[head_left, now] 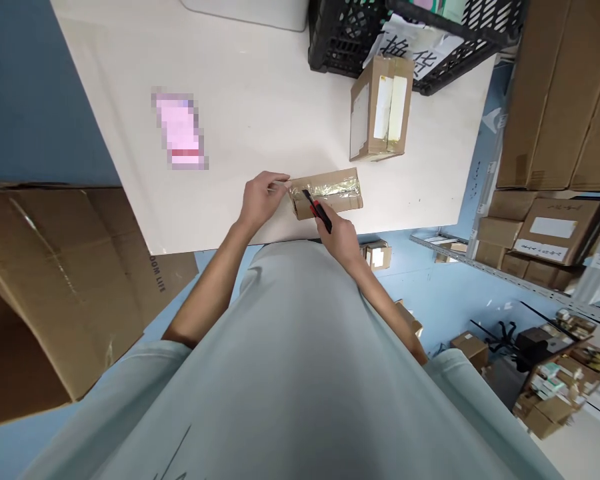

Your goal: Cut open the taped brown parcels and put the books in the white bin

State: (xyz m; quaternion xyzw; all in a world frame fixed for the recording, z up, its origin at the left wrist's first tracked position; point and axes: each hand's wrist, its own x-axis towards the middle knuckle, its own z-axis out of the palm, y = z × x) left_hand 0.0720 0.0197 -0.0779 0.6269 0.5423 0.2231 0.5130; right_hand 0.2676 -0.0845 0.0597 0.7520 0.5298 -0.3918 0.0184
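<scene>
A small cardboard box wrapped in shiny clear tape [333, 190] lies near the front edge of the white table [260, 113]. My left hand [261, 198] is closed in a pinch on the box's left end. My right hand [339, 238] grips a red and black utility knife [317, 210], whose tip rests on the box's top near its left part.
A second, taller cardboard box [380, 108] stands further back on the table, beside a black plastic crate [410, 37] holding papers. A blurred pink item [180, 130] lies at left. Large flattened cartons [60, 280] are at left, with shelves of boxes [540, 233] at right.
</scene>
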